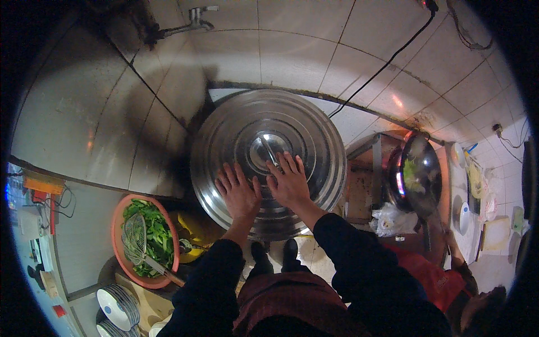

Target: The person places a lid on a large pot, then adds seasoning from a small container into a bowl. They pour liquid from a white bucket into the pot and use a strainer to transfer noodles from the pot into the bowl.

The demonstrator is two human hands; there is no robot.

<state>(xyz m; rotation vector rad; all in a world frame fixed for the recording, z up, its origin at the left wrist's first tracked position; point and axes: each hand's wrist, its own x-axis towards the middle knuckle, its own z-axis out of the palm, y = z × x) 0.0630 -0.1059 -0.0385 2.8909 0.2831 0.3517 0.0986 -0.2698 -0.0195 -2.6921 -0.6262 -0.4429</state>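
Observation:
A large round ridged metal lid point(269, 105) lies before me in the middle of the view, with a metal strap handle point(268, 148) at its centre. Over the lid's near left part is my left hand point(239, 193), palm down with its fingers spread and nothing held. My right hand point(289, 181) is spread over the lid just right of it, its fingertips beside the near end of the handle. Whether either palm presses on the metal cannot be told. What the lid covers is hidden.
At left, a pink basin point(116, 236) holds leafy greens and a wire skimmer point(134, 238); stacked bowls point(113, 309) stand below it. At right are a wok point(429, 168), a plastic bag point(393, 221) and a co-worker in a red apron point(440, 278). A tap point(196, 21) juts from the tiled wall.

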